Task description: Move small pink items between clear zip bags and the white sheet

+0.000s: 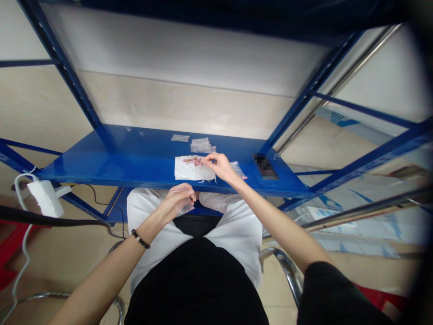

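My left hand (176,201) is closed around a clear plastic bag (185,208), just in front of the shelf edge and above my lap. On the blue shelf a white cloth or paper sheet (184,173) lies flat, with several small pink and reddish pieces (192,161) in a loose cluster on it. My right hand (219,166) reaches over the sheet's right side, thumb and fingertips pinched together at the edge of the cluster. Whatever is between those fingertips is too small to make out.
Behind the sheet lie a stack of clear bags (200,145) and a single clear bag (180,138). Another bag (238,169) with something pink rests beside my right wrist. A dark, blurred-out phone-like object (266,167) is at the right. A white power strip (45,198) hangs at the left.
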{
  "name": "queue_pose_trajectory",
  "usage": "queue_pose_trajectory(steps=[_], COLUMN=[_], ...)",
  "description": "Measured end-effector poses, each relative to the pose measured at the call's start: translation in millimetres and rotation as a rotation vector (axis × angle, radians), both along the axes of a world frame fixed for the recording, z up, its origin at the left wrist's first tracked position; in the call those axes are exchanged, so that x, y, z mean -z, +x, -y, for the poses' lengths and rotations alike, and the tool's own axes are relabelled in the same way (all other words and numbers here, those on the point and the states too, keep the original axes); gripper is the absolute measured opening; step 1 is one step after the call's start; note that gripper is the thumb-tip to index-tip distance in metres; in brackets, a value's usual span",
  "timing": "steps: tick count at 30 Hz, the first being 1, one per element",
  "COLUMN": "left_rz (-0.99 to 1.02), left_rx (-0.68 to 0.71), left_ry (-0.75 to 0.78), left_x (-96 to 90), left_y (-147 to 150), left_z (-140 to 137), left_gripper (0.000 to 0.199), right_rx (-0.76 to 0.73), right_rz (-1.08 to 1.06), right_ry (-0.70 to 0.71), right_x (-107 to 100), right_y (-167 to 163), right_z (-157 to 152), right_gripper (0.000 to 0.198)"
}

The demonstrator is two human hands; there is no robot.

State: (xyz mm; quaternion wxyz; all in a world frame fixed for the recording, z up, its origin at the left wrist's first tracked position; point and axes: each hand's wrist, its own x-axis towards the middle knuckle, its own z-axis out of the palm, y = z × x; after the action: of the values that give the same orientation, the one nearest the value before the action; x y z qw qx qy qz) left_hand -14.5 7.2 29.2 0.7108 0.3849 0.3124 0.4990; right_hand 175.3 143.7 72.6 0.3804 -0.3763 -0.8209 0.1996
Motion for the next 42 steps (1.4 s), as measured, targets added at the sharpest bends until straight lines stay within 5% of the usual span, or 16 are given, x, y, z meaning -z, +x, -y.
queue_pose_trajectory(steps=[13, 34, 38, 42], left_rz=[0.102, 0.05, 0.001, -0.077], left_rx=[-0.05, -0.032, -0.03, -0.013], left_ry=[-0.026, -0.027, -0.006, -0.01], left_x=[4.7, -1.6, 1.5, 4.2], left_y=[-3.0, -5.1, -4.3, -1.1], left_z=[-6.6, -5.7, -5.3, -5.9], left_gripper=[0.026, 0.025, 0.024, 0.025], right_rx=[0.225, 0.196, 0.183, -0.035], right_rz=[0.366, 0.497, 0.404, 0.163], right_ry=[0.111, 0.206, 0.207, 0.157], right_x=[39.6, 29.9, 15.8, -12.2], right_y=[14.4, -12.4, -15.5, -25.1], right_z=[-36.9, -32.8, -24.2, 5.0], right_gripper=[0.009, 0.013, 0.011, 0.006])
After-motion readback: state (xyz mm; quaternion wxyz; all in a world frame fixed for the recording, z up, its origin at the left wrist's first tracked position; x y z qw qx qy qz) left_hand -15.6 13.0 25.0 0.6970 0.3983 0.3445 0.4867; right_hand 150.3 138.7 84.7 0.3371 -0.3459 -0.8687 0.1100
